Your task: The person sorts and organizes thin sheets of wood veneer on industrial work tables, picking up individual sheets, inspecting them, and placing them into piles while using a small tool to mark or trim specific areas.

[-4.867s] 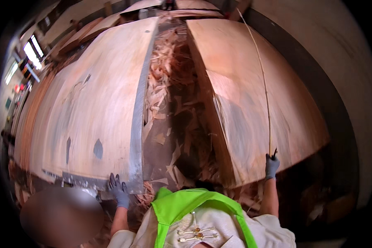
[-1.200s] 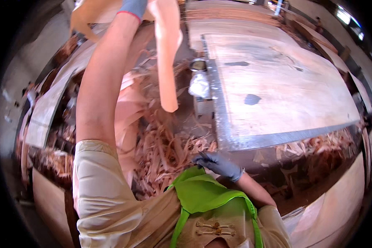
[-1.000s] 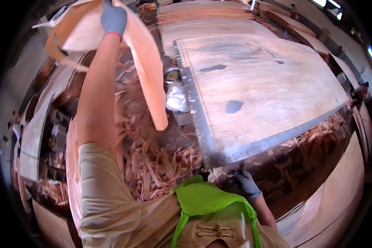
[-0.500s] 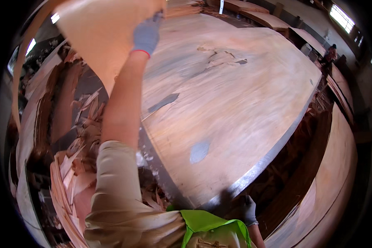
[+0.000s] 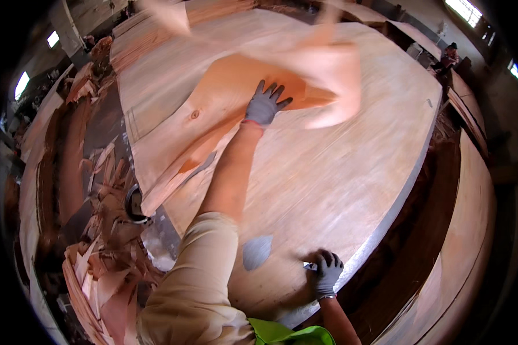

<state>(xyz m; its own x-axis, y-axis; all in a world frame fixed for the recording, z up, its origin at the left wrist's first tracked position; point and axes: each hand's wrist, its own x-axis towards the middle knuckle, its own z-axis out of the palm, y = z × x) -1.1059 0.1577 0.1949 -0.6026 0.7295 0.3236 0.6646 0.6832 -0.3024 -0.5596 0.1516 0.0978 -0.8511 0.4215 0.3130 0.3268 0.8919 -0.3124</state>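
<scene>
Pressing flat with spread fingers, the left hand (image 5: pixel 264 105) pins a veneer sheet (image 5: pixel 213 115) onto the big board (image 5: pixel 339 172); the right hand (image 5: pixel 326 273) clutches a small tool at the board's near edge.

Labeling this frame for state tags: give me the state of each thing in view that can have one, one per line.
left hand: gloved, fingers spread, pressed flat on the veneer piece
right hand: gloved, resting at the near edge of the large veneer sheet, on a small object I can't make out
veneer piece: partly laid flat, far end lifted and motion-blurred
large veneer sheet: lying flat, grey patch near the front
veneer scraps: heaped loose at left
</scene>
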